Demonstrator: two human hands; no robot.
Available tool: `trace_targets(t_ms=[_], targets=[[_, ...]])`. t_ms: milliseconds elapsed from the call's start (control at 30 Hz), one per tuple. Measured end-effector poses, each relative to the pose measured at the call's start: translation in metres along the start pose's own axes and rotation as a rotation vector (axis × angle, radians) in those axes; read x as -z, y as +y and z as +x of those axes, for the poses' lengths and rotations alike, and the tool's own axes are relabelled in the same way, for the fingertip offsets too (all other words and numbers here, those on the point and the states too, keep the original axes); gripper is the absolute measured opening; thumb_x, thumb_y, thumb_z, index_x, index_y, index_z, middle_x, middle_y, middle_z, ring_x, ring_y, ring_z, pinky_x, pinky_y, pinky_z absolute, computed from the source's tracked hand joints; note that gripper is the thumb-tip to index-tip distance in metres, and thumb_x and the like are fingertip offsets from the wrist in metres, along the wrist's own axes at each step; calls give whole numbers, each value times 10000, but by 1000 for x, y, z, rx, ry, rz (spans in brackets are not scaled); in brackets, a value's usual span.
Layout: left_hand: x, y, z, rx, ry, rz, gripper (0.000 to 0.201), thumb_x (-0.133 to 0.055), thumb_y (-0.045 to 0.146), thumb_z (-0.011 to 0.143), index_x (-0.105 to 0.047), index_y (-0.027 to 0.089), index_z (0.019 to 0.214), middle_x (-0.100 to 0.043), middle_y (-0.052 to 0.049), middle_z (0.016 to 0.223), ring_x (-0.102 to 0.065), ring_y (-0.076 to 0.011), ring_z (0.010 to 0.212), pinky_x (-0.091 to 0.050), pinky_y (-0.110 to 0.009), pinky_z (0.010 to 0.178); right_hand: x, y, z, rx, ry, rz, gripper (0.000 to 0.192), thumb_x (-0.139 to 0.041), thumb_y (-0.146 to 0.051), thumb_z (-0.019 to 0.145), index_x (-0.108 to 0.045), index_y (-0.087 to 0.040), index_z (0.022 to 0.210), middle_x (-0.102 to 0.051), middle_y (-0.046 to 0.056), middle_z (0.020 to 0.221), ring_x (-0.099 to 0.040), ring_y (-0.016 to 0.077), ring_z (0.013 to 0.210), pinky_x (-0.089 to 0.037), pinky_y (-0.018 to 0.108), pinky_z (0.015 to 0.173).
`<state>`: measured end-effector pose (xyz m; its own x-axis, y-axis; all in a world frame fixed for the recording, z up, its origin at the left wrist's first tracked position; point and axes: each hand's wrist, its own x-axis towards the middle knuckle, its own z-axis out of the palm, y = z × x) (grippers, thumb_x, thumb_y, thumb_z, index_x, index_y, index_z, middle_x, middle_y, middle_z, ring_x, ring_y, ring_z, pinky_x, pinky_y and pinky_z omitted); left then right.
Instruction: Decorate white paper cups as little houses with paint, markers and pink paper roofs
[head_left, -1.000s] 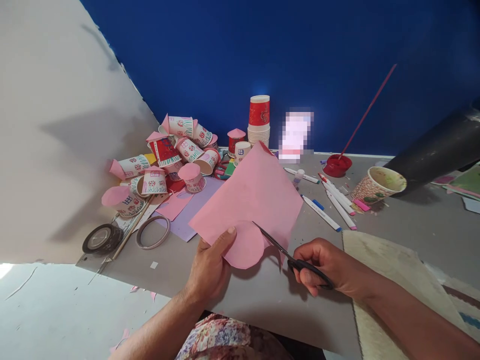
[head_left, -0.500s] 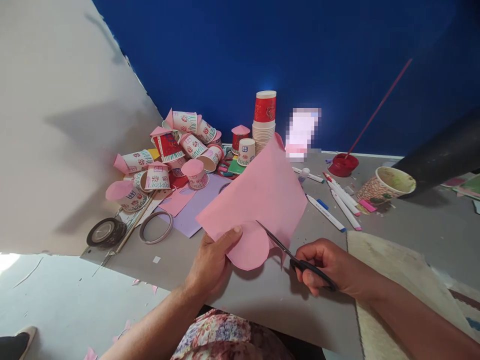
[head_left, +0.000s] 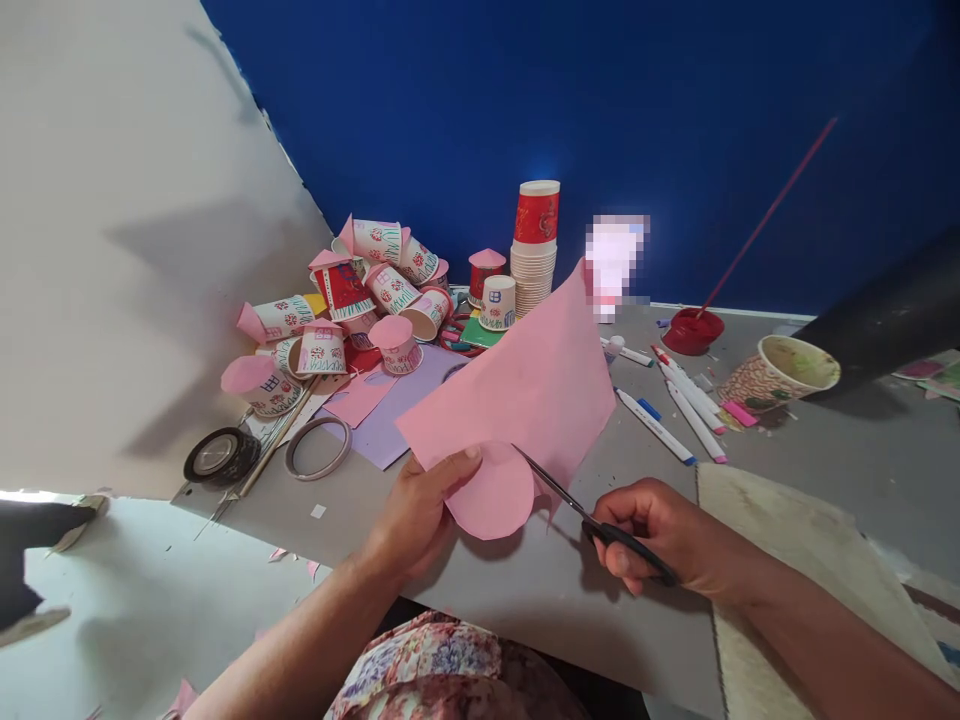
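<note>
A grey bench (head_left: 517, 600) runs up to a deep blue wall (head_left: 600, 110) at the back, with a pale off-white wall (head_left: 112, 220) slanting in on the left and a light floor (head_left: 150, 610) below the bench edge, flecked with small pink scraps. Over the near part of the bench the left hand (head_left: 420, 510) holds a sheet of pink paper (head_left: 525, 400) tilted up off the surface, its grip closed on the lower edge with the thumb laid over a rounded, partly cut flap. The right hand (head_left: 652, 535) is closed through the black handles of a pair of scissors (head_left: 592, 515), whose blades reach into the paper just right of that flap, only narrowly parted. Behind the paper a heap of decorated paper cups (head_left: 352, 300) with pink tops lies tumbled in the corner, some upright and some on their sides, beside a tall stack of plain cups (head_left: 534, 250) capped by a red one. Sheets of pink and lilac paper (head_left: 390, 405) lie flat under the heap's near side. To the left are a dark roll of tape (head_left: 221, 455), a thin ring (head_left: 319, 447) and a stick. To the right lie several markers (head_left: 675, 400), a red dish (head_left: 692, 330) with a long thin rod leaning out of it, and a stained paper cup (head_left: 780, 370) on its side. A worn pale mat (head_left: 795, 560) covers the bench's right near corner, under the right forearm.
</note>
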<state>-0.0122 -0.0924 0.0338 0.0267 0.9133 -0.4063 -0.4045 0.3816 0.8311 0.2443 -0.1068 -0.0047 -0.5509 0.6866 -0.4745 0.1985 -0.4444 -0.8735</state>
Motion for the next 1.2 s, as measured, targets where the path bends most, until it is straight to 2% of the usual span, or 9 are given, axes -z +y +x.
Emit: trace_targets(t_ms=[233, 400, 567, 767, 933, 1200], targets=[[5, 8, -2, -14, -17, 83, 318, -919, 356, 634, -779, 127, 804, -764, -80, 717, -671, -202, 611, -498, -284, 566, -5, -3, -3, -8, -17, -13, 622, -872, -730, 579, -627, -165, 663, -661, 26, 573, -548, 117, 514, -349, 238, 527], [6, 10, -1, -12, -48, 131, 280, -904, 347, 651, -784, 134, 788, -771, -79, 739, -667, -197, 618, -498, -288, 579, -7, -6, -4, -16, -4, -30, 601, -870, -715, 602, -623, -170, 655, -664, 26, 576, -575, 131, 530, -380, 245, 546], [4, 13, -1, -12, -68, 146, 286, -897, 342, 656, -788, 139, 827, -775, -76, 767, -668, -196, 642, -502, -290, 598, -7, -7, -5, -24, -7, 6, 634, -870, -748, 560, -653, -161, 664, -651, 23, 562, -552, 124, 512, -347, 242, 526], [4, 14, -1, -13, -86, 170, 313, -886, 366, 673, -791, 141, 870, -793, -109, 833, -698, -233, 698, -519, -314, 630, -6, -4, -3, -25, -1, 4, 636, -869, -749, 552, -634, -164, 644, -647, 26, 555, -520, 115, 506, -303, 245, 519], [5, 16, -1, -19, -105, 191, 270, -876, 356, 698, -788, 139, 833, -789, -115, 790, -707, -249, 673, -510, -322, 612, -6, -5, -3, -39, -6, -20, 595, -868, -710, 587, -638, -165, 656, -645, 21, 557, -523, 114, 514, -317, 243, 525], [6, 21, 0, -4, -113, 248, 372, -909, 345, 676, -785, 135, 958, -812, -151, 914, -756, -316, 774, -560, -366, 663, -7, -6, -3, -42, -5, -23, 601, -872, -710, 575, -643, -162, 665, -657, 26, 585, -533, 116, 525, -338, 244, 536]])
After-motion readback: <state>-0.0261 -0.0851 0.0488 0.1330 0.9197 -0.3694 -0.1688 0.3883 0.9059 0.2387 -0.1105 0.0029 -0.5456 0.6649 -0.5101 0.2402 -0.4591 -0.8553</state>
